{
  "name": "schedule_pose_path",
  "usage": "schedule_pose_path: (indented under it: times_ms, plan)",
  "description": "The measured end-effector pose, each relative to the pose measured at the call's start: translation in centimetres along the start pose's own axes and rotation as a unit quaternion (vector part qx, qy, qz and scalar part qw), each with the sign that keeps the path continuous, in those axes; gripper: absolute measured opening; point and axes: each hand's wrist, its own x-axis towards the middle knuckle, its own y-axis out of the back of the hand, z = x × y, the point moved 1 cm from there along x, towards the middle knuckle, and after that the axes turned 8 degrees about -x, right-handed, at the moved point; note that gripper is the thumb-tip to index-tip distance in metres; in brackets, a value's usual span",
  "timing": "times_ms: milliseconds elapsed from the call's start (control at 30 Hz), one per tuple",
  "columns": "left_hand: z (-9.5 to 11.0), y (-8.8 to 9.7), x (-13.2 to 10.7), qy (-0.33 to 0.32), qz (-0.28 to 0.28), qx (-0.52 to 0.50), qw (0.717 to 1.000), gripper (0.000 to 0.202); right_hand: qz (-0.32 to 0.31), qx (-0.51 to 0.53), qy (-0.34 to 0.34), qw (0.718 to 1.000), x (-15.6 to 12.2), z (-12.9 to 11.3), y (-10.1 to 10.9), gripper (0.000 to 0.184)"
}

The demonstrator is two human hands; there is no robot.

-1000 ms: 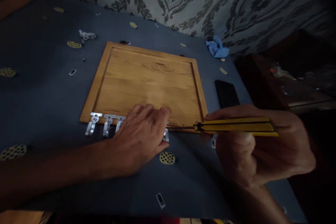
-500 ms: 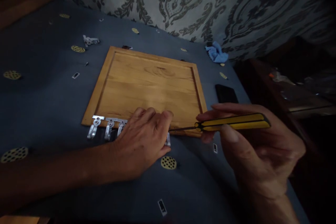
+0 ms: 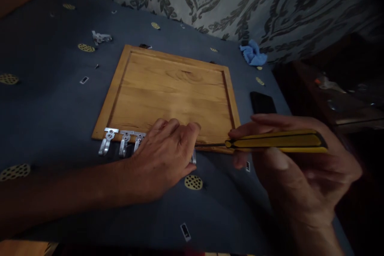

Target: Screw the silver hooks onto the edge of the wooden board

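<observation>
A square wooden board [image 3: 171, 88] lies flat on a blue patterned cloth [image 3: 45, 104]. Several silver metal hooks [image 3: 121, 142] are fixed along its near edge. My left hand [image 3: 163, 156] lies palm down over that edge, its fingers pressed on a hook [image 3: 193, 156] that is mostly hidden under it. My right hand [image 3: 297, 168] is closed around the yellow and black handle of a screwdriver [image 3: 276, 141]. The thin shaft points left, and its tip reaches the board's near edge by my left fingertips.
A loose metal hook [image 3: 100, 38] lies far left on the cloth, with small screws near it. A crumpled blue cloth [image 3: 253, 54] lies by the patterned wall. A black phone [image 3: 262, 103] rests right of the board. Dark wooden furniture [image 3: 336, 96] stands at right.
The screwdriver handle has turned slightly in my right hand while its tip stays at the board's edge. My left hand has kept its place. The view has shifted a little.
</observation>
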Motion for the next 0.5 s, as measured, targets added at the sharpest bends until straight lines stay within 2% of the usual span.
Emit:
schedule_pose_path:
  times_ms: [233,367,500]
  plan:
    - [-0.01,-0.11,-0.01,0.009,-0.005,0.006,1.0,0.046,-0.008,-0.056,0.074,0.996,-0.04,0.11,0.18,0.017]
    - [0.07,-0.04,0.06,0.006,-0.004,0.013,1.0,0.046,0.012,-0.077,0.084,0.993,-0.26,-0.02,-0.06,0.018]
    - [0.08,0.05,0.1,-0.001,-0.009,0.023,1.0,0.048,-0.005,-0.089,0.102,0.991,-0.55,-0.15,-0.3,0.018]
